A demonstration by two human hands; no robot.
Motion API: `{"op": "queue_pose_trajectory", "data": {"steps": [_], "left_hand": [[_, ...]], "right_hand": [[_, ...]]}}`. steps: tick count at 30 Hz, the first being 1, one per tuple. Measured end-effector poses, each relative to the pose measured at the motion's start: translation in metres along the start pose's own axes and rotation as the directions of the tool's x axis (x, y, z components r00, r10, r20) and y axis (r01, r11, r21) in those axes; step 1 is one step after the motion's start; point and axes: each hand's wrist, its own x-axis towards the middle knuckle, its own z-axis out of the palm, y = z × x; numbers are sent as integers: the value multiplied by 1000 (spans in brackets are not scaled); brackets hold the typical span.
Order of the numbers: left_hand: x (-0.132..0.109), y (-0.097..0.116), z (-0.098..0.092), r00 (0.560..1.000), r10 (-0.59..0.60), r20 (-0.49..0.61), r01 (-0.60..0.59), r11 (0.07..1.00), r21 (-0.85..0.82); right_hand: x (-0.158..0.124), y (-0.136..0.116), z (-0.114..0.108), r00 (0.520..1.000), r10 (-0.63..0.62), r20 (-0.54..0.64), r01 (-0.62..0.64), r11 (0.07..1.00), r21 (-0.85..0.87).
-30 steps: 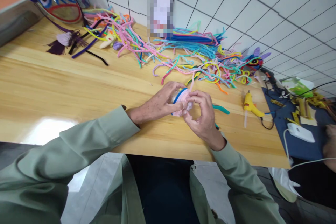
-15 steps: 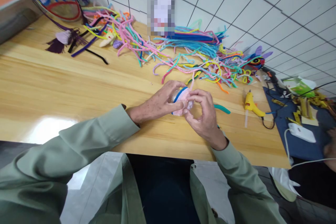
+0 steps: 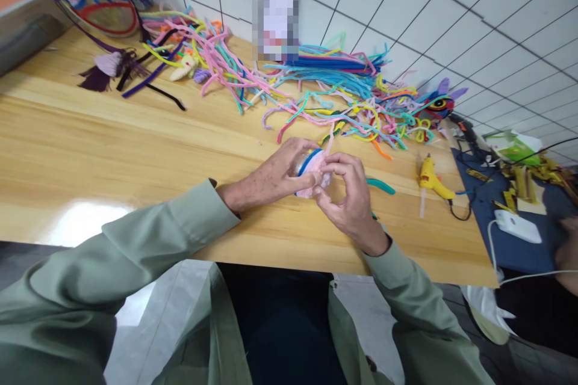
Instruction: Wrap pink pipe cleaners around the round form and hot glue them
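Observation:
My left hand (image 3: 282, 171) is wrapped round a small rounded piece (image 3: 308, 163), clear at its left side, with a blue band and pink fuzzy covering. The left thumb presses on the pink part. From the other side, my right hand (image 3: 347, 195) pinches at the pink surface with thumb and forefinger. A loose end of pink pipe cleaner (image 3: 331, 138) sticks up between the hands. Exactly what the right fingertips grip is partly hidden, but it appears to be the pink pipe cleaner. A teal handle (image 3: 382, 185) pokes out from behind the right hand.
Colourful pipe cleaners (image 3: 244, 75) are heaped along the tiled wall. A yellow glue gun (image 3: 433, 180) lies at right, near a white power strip (image 3: 518, 227) on a blue mat. A decorated clear mask-like face (image 3: 102, 3) stands far left. A person's arm (image 3: 568, 249) shows at the right edge.
Both hands stay almost where they were, with the fingers still pressed on the pink part. The view has shifted very slightly.

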Motion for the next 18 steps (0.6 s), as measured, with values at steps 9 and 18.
{"op": "queue_pose_trajectory", "data": {"steps": [9, 18], "left_hand": [[-1, 3, 0, 1000, -3, 7, 3, 1000, 4], [-2, -1, -3, 999, 3, 47, 0, 998, -65]], "right_hand": [[-2, 3, 2, 998, -59, -25, 59, 998, 0], [-4, 4, 3, 998, -54, -31, 54, 998, -12]]}}
